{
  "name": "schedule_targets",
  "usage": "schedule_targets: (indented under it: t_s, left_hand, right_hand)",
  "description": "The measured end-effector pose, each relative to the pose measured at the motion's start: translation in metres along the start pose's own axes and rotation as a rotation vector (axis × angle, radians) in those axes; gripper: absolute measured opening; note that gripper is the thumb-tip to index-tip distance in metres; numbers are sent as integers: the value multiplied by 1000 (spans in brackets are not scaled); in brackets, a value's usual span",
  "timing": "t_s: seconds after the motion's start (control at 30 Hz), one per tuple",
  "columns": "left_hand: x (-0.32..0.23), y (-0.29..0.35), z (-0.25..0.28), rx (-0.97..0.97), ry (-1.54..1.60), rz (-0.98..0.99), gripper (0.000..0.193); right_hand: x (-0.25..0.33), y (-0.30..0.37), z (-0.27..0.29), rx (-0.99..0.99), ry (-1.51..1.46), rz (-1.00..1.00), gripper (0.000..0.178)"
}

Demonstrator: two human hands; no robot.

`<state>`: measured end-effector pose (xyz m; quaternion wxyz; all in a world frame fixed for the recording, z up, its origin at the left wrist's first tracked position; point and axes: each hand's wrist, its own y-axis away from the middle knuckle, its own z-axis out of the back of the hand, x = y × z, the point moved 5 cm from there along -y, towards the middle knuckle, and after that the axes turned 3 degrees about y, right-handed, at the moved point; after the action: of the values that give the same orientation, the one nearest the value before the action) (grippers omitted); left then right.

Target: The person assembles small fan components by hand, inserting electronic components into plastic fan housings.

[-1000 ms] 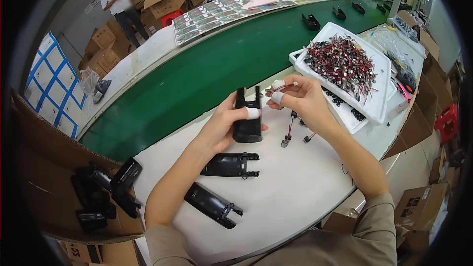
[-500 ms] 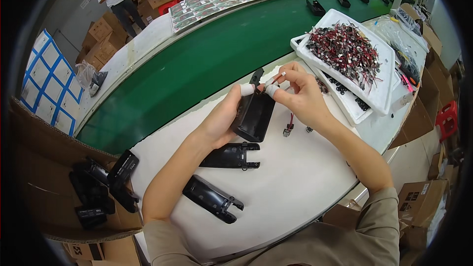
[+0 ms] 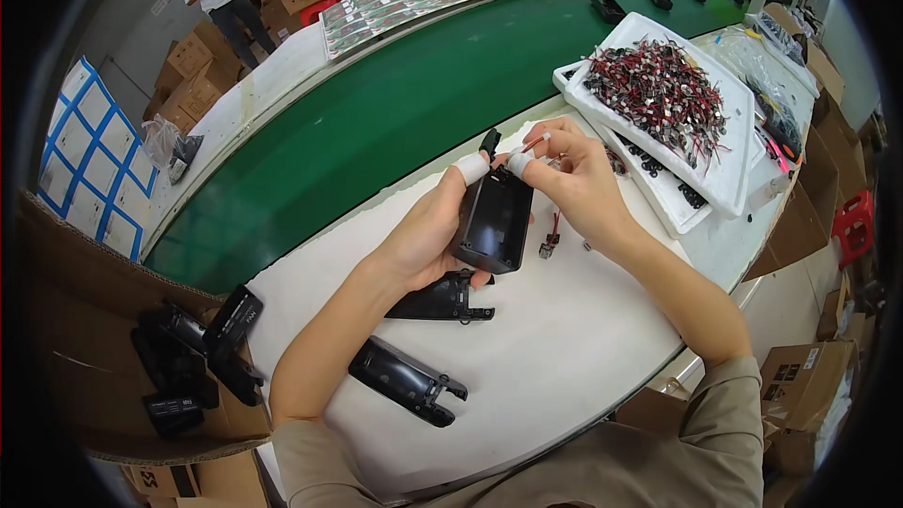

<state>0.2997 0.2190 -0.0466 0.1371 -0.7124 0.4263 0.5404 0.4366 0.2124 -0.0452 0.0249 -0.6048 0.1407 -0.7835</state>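
Observation:
My left hand [image 3: 425,230] is wrapped round a black plastic housing [image 3: 496,226], its hollow side up and tilted. White tape covers my left thumb, which presses at the housing's upper end. There, my right hand [image 3: 591,190] pinches a small wired part; its red wire with a white connector [image 3: 537,143] sticks up between the fingers. The part's inner end is hidden by the fingertips. Below my left hand lie a black housing piece [image 3: 435,301] and a second black housing piece [image 3: 404,378]. A loose wired part [image 3: 551,243] rests right of the held housing.
Foam trays [image 3: 743,169] at the right hold a heap of red-wired parts [image 3: 658,99] and small black pieces. A green conveyor belt [image 3: 348,132] runs behind the table, carrying black housings [image 3: 609,9]. At the left, a cardboard box [image 3: 94,292] contains black housings. A person [image 3: 226,0] stands far off.
The held housing has turned slightly, its open side facing up more, and moved a little right. My left fingertips now show beneath it. My right hand keeps its pinch at the upper end.

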Motion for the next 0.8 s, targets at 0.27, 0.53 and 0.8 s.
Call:
schedule_targets:
  t_s: [0.27, 0.53, 0.8]
  left_hand:
    - [0, 0, -3, -2, 30, 2, 44]
    - [1, 2, -4, 9, 44, -10, 45]
    - [2, 2, 0, 10, 68, -6, 46]
  right_hand:
    - [5, 5, -3, -17, 121, 104, 20]
    - [5, 4, -5, -13, 165, 128, 20]
    - [0, 4, -6, 31, -43, -32, 19]
